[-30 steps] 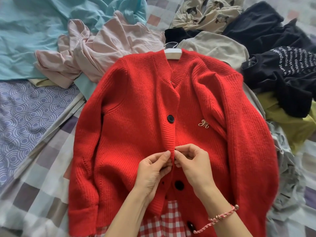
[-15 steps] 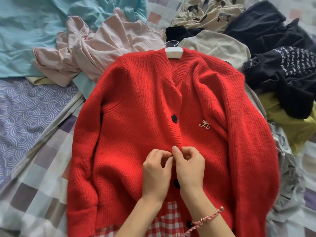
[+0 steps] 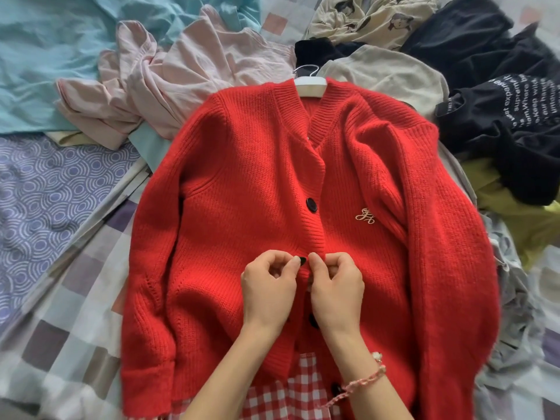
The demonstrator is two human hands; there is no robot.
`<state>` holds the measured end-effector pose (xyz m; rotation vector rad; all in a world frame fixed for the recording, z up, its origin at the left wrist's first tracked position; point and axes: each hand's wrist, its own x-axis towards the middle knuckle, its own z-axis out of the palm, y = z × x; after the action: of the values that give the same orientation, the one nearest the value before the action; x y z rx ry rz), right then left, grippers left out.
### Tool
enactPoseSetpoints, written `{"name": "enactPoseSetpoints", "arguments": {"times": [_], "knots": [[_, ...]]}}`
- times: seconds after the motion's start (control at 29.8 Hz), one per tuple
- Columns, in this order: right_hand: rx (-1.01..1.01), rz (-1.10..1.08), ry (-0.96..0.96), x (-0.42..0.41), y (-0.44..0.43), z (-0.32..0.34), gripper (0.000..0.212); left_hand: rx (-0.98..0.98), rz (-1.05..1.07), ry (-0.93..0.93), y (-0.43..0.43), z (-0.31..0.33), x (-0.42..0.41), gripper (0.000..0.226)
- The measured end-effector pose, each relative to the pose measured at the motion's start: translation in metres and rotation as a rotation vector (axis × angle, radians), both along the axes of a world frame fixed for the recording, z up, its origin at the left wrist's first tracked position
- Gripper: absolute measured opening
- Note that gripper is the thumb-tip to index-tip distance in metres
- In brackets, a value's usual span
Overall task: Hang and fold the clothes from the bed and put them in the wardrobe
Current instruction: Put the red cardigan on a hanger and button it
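on the bed's checked sheet [image 3: 75, 313], a red knitted cardigan [image 3: 248, 207] lies flat on a white hanger [image 3: 309, 83]. the left hand [image 3: 268, 294] and right hand [image 3: 336, 291], fingers curled, pinch its front edges at a small black button [image 3: 302, 261] midway down, thumbs nearly touching. a crumpled pale pink garment [image 3: 169, 83] lies just beside its collar.

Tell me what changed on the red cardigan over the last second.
The left hand and right hand barely moved and still pinch the front edges of the red cardigan, but a black button, hidden before, now shows between their fingers. The hanger and the upper button stayed put.
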<state>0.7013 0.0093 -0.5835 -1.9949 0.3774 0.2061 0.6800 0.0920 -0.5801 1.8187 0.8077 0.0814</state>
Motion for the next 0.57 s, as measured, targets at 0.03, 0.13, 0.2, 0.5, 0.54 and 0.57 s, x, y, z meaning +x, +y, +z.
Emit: {"name": "enactPoseSetpoints", "arguments": {"times": [0.03, 0.13, 0.2, 0.5, 0.54, 0.57], "knots": [[-0.057, 0.045, -0.065, -0.003, 0.001, 0.003, 0.019, -0.06, 0.038, 0.021, 0.002, 0.0, 0.001, 0.025], [-0.109, 0.133, -0.129, -0.012, -0.002, 0.001, 0.016, -0.344, 0.2, 0.051, 0.006, 0.003, 0.006, 0.026], [-0.107, 0.181, -0.125, -0.016, -0.008, -0.001, 0.015, -0.451, 0.235, 0.077, 0.007, 0.006, 0.006, 0.021], [-0.224, 0.541, -0.027, -0.041, -0.059, -0.009, 0.019, 0.382, -0.291, 0.08, -0.028, -0.02, -0.057, 0.043], [-0.308, 0.606, -0.013, -0.049, -0.06, -0.013, 0.023, 0.498, -0.361, 0.123, -0.033, -0.024, -0.066, 0.052], [-0.381, 0.656, -0.014, -0.055, -0.06, -0.018, 0.028, 0.576, -0.4, 0.165, -0.035, -0.029, -0.073, 0.06]]}}
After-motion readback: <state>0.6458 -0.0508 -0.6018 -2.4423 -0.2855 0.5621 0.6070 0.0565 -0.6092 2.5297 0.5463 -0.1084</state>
